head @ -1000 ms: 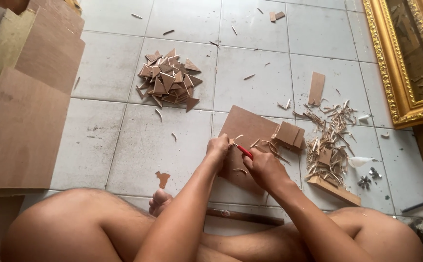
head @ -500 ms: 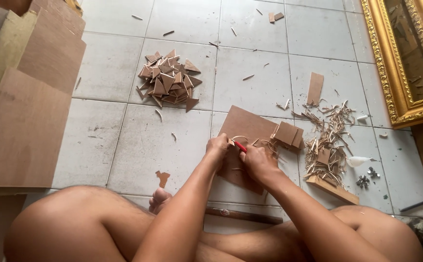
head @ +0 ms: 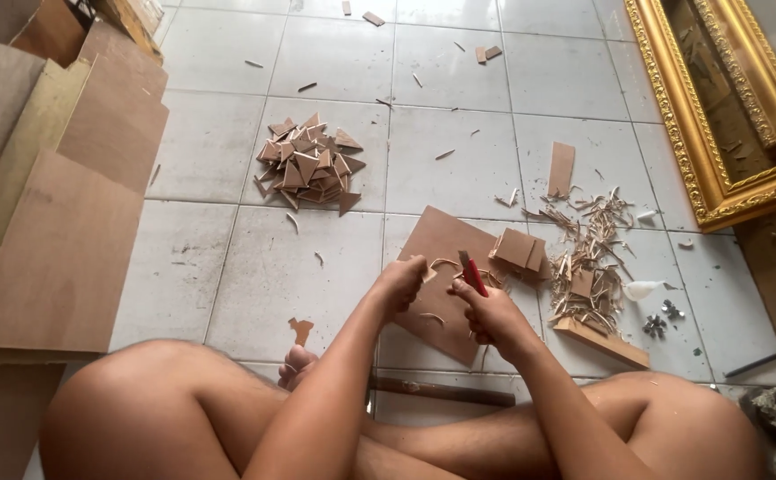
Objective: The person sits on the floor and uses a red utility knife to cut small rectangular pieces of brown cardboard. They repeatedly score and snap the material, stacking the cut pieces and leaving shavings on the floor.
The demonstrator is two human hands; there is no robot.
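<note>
Seated on the tiled floor [head: 254, 267], the right hand [head: 493, 313] grips a red knife [head: 472, 273] and the left hand [head: 398, 283] pinches a small piece over the brown board [head: 446, 244]; at 11 o'clock lies the triangle pile [head: 309, 167]; better to cut away from the fingers.

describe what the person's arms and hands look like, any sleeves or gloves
Both arms are bare from the bottom edge of the picture to the wrists: no sleeves show. The left hand and right hand wear no gloves. No watch, bracelet or ring is visible; the fingers are too small in the picture to rule out a thin ring.
</note>
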